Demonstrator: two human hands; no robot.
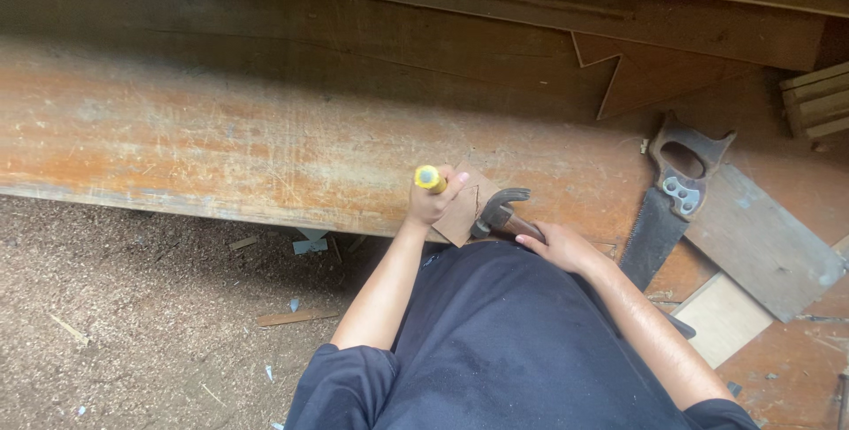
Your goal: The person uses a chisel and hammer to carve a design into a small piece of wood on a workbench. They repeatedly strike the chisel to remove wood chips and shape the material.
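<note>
— Chisel first: where does it sit, taking the long wooden workbench as the landmark?

— At the bench's near edge, right of its middle. Only the yellow handle end shows, sticking up out of the person's left hand, which is wrapped in a fist around it. The blade is hidden by the fist.

— And what lies under that fist?

— A small flat wooden piece, brown, lying on the bench top with one corner poking over the near edge. The left hand rests on its left part.

— The other hand?

— The right hand is clamped on the wooden handle of a claw hammer. The dark metal head lies just right of the wooden piece, near the chisel, claw pointing away from the person.

— Anything else on the bench?

— A handsaw further right, its dark handle toward the bench's far side, blade running back toward the near edge. Beside it lies a grey board, and a pale offcut sits nearer the person. Left of the person, below the bench edge, the sawdust-covered floor holds a few wood scraps.
</note>
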